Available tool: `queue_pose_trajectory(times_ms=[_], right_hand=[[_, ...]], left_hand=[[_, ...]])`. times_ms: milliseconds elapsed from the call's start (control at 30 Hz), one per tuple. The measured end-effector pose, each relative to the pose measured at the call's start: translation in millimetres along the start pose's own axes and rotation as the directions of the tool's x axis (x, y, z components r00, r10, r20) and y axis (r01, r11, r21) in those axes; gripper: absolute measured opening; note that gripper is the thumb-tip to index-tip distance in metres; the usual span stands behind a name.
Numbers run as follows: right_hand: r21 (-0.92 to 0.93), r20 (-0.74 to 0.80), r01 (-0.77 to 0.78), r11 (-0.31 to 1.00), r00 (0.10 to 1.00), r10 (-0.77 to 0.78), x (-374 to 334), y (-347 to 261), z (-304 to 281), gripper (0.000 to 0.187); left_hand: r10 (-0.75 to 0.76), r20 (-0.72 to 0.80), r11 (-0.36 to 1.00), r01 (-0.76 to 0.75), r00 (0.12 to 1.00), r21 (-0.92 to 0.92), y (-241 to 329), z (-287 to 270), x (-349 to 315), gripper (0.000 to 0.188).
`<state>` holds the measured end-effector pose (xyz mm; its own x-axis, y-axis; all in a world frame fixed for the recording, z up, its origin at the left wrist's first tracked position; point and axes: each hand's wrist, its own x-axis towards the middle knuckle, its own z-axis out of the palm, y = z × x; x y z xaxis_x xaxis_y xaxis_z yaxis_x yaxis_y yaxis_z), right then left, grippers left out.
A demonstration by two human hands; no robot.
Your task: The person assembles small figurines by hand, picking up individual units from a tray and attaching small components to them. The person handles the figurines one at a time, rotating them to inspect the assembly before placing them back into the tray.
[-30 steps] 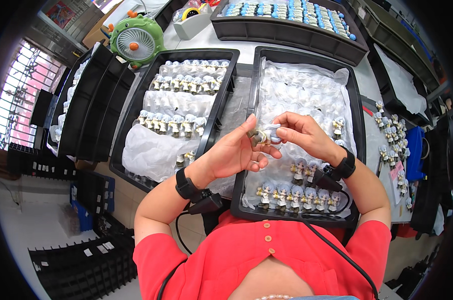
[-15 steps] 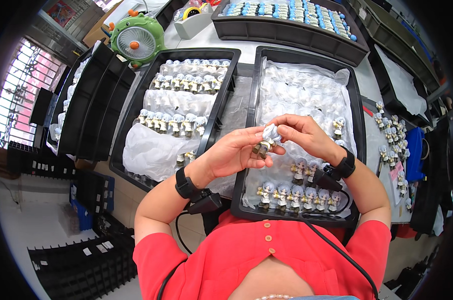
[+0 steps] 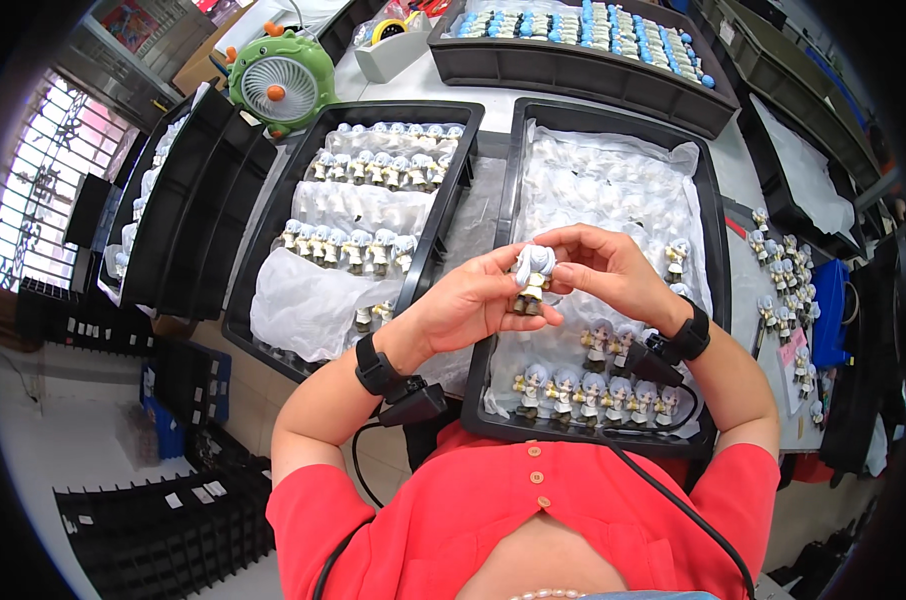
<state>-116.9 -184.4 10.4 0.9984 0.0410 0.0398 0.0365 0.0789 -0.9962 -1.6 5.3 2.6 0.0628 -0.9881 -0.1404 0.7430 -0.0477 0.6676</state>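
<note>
White-and-brown figurine [image 3: 531, 283] with pale hair, centre of frame: we pinch it between fingers of our left hand [image 3: 463, 306] and right hand [image 3: 615, 277]. White rectangular labels [image 3: 174, 500], lower left: writing too small to read.

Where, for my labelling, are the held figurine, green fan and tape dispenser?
Held figurine [image 3: 534, 283], head view: on its torso.
Green fan [image 3: 275, 93], head view: on its orange hub.
Tape dispenser [image 3: 389, 63], head view: on its pale body.

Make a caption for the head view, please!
Left hand and right hand hold a figure above a black tray.
</note>
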Motion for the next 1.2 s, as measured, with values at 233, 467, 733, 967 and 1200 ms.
queue_pose_trajectory(times_ms=[233,467,733,967,1200], right_hand=[[-0.012,0.03,-0.006,1.0,1.0,0.007,1.6,0.1,-0.9,0.028],[-0.188,-0.028,-0.032,0.982,0.999,0.027,-2.1,2.4,-2.0,0.024],[-0.191,-0.041,-0.023,0.981,0.999,0.015,-1.7,4.2,4.8,0.021],[-0.467,0.272,0.114,0.877,0.962,0.02,17.5,-32.1,38.7,0.019],[-0.607,0.686,0.693,0.388,0.704,-0.185,67.9,-44.0,130.5,0.024]], left_hand=[[-0.046,-0.045,0.999,0.046,0.998,0.0,0.4,3.3,-3.8,0.045],[-0.171,-0.187,0.877,0.236,0.967,0.419,7.0,35.4,-35.0,0.04],[-0.056,-0.535,0.439,0.502,0.843,0.745,47.6,43.4,-154.0,0.034],[0.208,-0.689,-0.133,0.718,0.695,0.684,63.9,-14.9,-217.4,0.03],[0.347,-0.583,-0.064,0.639,0.735,0.767,94.0,-50.7,-214.2,0.031]])
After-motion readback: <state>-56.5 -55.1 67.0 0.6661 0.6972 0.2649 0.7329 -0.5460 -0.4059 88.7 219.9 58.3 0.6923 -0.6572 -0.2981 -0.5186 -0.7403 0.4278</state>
